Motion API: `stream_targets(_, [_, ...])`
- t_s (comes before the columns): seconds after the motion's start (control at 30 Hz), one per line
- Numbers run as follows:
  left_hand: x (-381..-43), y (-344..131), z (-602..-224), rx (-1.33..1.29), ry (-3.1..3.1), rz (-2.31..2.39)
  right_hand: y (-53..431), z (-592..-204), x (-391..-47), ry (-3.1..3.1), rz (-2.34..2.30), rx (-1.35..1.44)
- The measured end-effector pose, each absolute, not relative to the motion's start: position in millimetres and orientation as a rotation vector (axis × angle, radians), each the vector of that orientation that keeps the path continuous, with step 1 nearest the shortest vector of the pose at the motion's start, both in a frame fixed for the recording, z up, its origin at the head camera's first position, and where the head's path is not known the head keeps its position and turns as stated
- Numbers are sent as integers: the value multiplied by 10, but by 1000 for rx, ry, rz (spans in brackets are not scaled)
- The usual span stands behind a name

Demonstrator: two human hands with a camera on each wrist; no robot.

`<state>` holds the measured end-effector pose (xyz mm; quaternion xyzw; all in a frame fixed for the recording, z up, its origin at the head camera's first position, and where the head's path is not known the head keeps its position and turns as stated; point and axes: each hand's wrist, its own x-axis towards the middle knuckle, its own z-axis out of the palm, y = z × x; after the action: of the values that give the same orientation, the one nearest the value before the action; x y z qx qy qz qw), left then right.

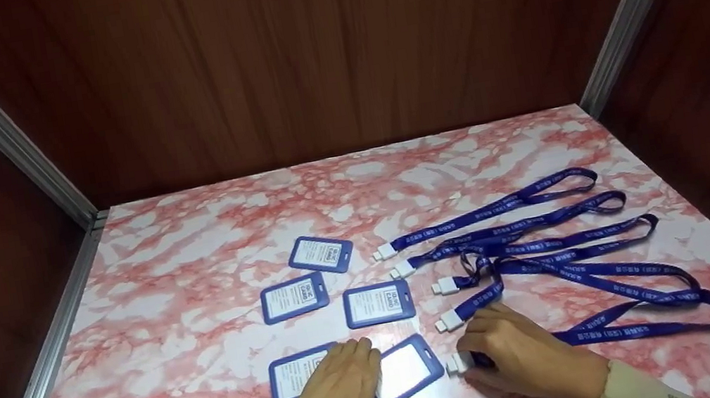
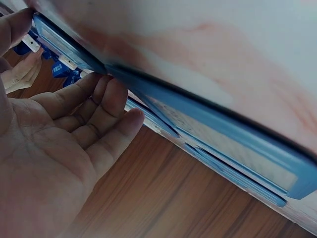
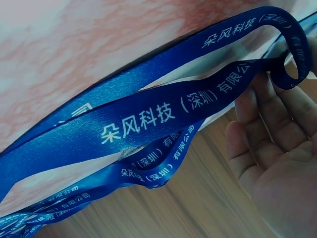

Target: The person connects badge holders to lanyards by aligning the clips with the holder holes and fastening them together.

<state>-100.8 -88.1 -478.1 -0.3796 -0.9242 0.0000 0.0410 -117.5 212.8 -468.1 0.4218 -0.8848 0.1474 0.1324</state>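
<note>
My left hand [image 1: 340, 397] grips a blue-framed badge holder [image 1: 405, 372] by its edges, thumb at the near side and fingers at the far side. The holder lies tilted, glare whitening its face, slot end towards the right. Partly under the same hand is another badge holder [image 1: 292, 380]. My right hand [image 1: 525, 353] pinches the end of a blue lanyard [image 1: 639, 329] close behind its white clip [image 1: 458, 363], which points at the slot with a small gap between. In the right wrist view, the lanyard's printed strap [image 3: 163, 114] runs from the fingers.
Three more badge holders, one of them upper [image 1: 321, 254], lie farther back at left of centre. Several other blue lanyards [image 1: 506, 207] stretch to the right, some crossing, their white clips facing left. Wood-grain panels [image 1: 304, 57] enclose the pink marbled table [image 1: 169, 328].
</note>
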Motion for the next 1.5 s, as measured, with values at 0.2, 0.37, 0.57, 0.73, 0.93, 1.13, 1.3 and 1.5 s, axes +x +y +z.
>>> stream_targets(0.2, [-995,-874,-4750,-1172,-2902,-4,2134,-4668,-1174,-2641,437,1203])
stream_targets(0.37, [-995,-865,-4737,-1171,-2961,-19,2127,-4645,-1178,-2716,443,1183])
stream_targets(0.57, [-1013,-836,-4735,-1181,-2947,-47,2118,-4636,-1176,-2744,430,1170])
stream_targets(0.73, [-1007,-822,-4729,-1190,-2950,-55,2111,-4651,-1181,-2717,431,1184])
stream_targets(0.93, [-1001,-811,-4734,-1180,-2974,-64,2099,-4687,-1189,-2610,417,1207])
stream_targets(1.13, [-1012,-804,-4743,-1192,-2939,-70,2082,-4697,-1195,-2586,415,1209])
stream_targets(1.3, [-1013,-806,-4747,-1201,-2924,-77,2074,-4690,-1200,-2626,418,1202])
stream_targets(1.5, [-1011,-811,-4752,-1198,-2929,-76,2061,-4690,-1208,-2656,423,1206])
